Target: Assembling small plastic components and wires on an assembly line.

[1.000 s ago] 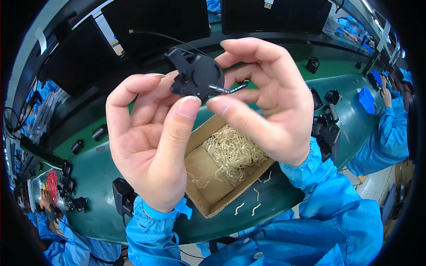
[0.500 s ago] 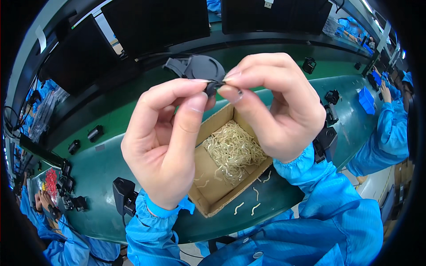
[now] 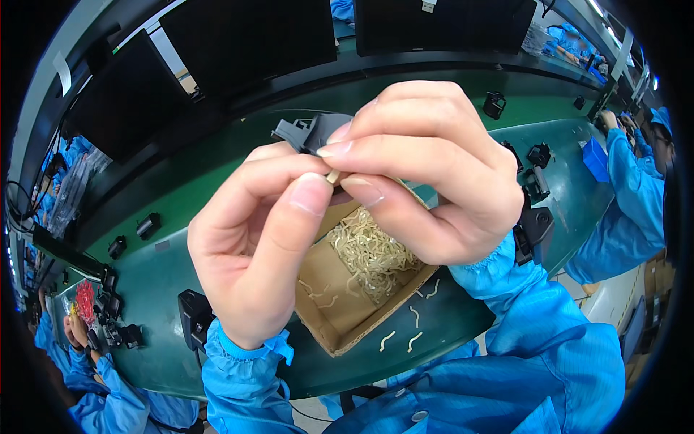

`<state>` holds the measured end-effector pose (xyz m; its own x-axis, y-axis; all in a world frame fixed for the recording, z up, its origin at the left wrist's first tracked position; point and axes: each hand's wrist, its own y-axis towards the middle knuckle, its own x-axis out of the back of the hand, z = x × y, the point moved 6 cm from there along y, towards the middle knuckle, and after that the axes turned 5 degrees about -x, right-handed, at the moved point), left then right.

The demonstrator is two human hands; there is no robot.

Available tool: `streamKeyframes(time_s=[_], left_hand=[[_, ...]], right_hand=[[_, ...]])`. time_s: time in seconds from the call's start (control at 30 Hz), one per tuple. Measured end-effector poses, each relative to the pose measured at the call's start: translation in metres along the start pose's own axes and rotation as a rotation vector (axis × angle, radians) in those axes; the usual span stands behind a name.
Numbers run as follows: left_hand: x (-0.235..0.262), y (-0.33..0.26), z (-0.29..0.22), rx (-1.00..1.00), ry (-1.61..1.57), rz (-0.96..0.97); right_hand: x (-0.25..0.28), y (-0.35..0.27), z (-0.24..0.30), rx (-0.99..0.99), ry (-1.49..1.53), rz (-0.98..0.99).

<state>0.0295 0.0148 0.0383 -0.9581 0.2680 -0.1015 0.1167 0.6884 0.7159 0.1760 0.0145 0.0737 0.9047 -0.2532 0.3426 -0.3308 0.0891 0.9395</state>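
Raised above the bench, my left hand (image 3: 253, 239) is closed, its thumb and forefinger pinching a short cream strip (image 3: 332, 176). My right hand (image 3: 448, 173) is closed too, its fingertips pressed against a black plastic part (image 3: 311, 134) with a rounded body and a bracket-like end. The part sits just behind the fingertips of both hands, which hide much of it. Whether the left hand's rear fingers also support it is hidden. Below the hands, an open cardboard box (image 3: 383, 321) holds a heap of similar wavy cream strips (image 3: 372, 246).
Several loose strips (image 3: 414, 341) lie on the green bench (image 3: 325, 372) before the box. Black devices stand left (image 3: 194, 318) and right (image 3: 533, 230) of me. Dark monitors (image 3: 249, 36) line the back. Co-workers in blue sit at the left and right, near a blue bin (image 3: 596, 159).
The black part has turned and shifted slightly left between my hands. A cream strip now shows at the fingertips, where a thin dark piece was pinched. My right fingers have moved left over the part.
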Motion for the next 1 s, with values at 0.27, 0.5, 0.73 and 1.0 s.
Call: streamKeyframes(time_s=[0.27, 0.5, 0.73, 1.0], left_hand=[[-0.003, 0.001, -0.010, -0.039, 0.297, 0.082], [-0.003, 0.003, 0.002, 0.067, -0.124, 0.087], [0.001, 0.007, 0.000, 0.125, -0.278, 0.032], [-0.002, 0.008, 0.000, 0.077, -0.186, 0.072]], right_hand=[[0.004, 0.001, 0.000, -0.104, 0.126, 0.060], [0.004, -0.013, -0.032, -0.670, 0.664, -0.205], [0.007, -0.006, -0.024, -0.651, 0.641, -0.065], [0.000, -0.011, -0.029, -0.692, 0.500, 0.012]])
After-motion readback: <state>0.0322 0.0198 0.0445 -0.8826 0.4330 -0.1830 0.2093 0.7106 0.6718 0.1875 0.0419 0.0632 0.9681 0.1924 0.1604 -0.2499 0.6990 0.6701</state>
